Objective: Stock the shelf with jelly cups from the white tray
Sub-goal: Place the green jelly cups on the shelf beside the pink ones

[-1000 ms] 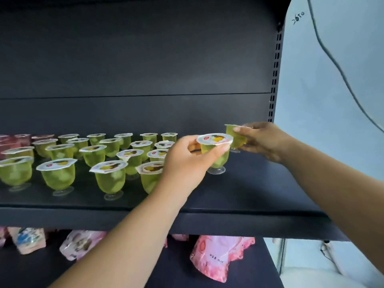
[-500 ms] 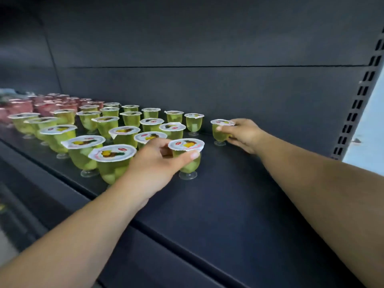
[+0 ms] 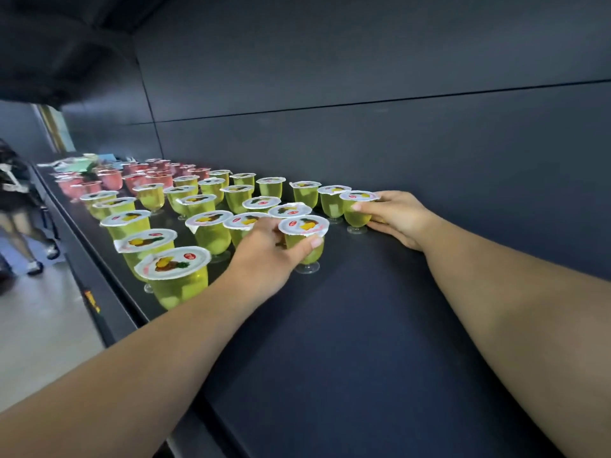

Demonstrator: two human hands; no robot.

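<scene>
As both hands set cups down

The left hand (image 3: 267, 256) grips an upright jelly cup (image 3: 304, 239) on the shelf (image 3: 363, 325); the right hand (image 3: 396, 216) pinches another cup (image 3: 358, 209) farther back, nearer the rear row

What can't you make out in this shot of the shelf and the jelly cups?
Head view only:
- White tray: out of frame.
- Lid print on the far pink cups: too small, blurred.
- Left hand hides the near side of its green cup.
- Right hand hides the back of its cup.
- Shelf front: cut off below.
</scene>
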